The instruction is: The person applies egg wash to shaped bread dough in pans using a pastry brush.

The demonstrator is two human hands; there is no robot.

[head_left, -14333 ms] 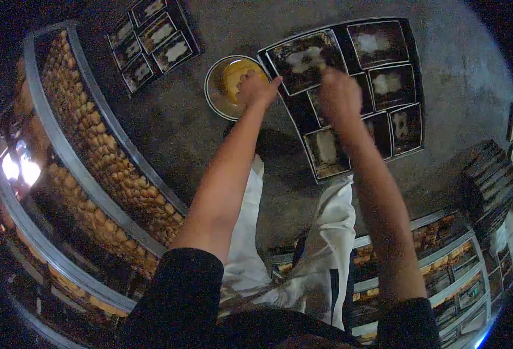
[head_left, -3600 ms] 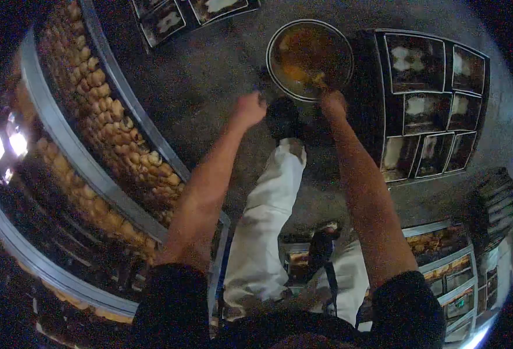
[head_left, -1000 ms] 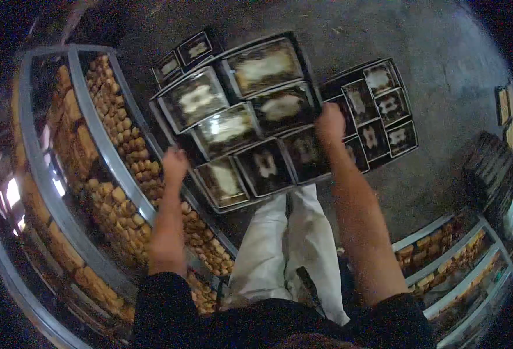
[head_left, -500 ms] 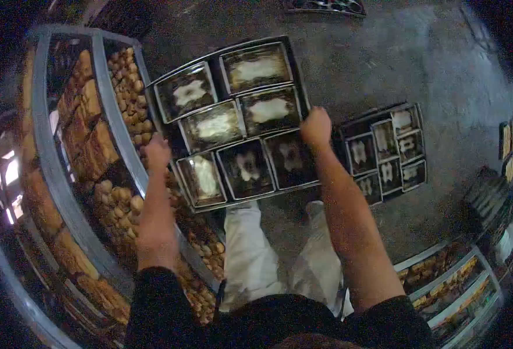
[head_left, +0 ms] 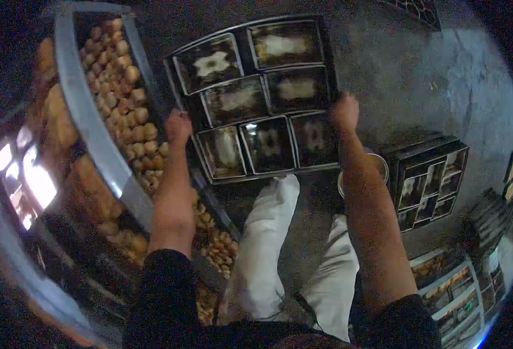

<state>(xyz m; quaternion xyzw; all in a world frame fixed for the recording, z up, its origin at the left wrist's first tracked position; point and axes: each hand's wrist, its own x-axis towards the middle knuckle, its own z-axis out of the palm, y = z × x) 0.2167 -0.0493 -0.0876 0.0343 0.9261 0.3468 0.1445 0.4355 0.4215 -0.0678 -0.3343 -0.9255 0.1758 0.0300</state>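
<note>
A dark baking tray (head_left: 275,173) holding several rectangular metal bread tins (head_left: 296,90) is held out in front of my legs. The tins are dark inside, with pale shiny patches on their bottoms. My left hand (head_left: 179,127) is closed on the tray's left side, close beside the bread rack. On the opposite side, my right hand (head_left: 345,112) is closed around the tray's edge. The fingertips of both hands are partly hidden.
Along my left stands a metal rack (head_left: 87,125) filled with small rolls (head_left: 129,110) and larger loaves. A round bucket (head_left: 382,164) sits partly behind my right forearm. Further right are stacked trays with tins (head_left: 405,192) and another bread rack (head_left: 451,285).
The held tray has shifted up and slightly right in view, both hands still on it. My legs have stepped, the left rack has come closer, and the bucket has come into view.
</note>
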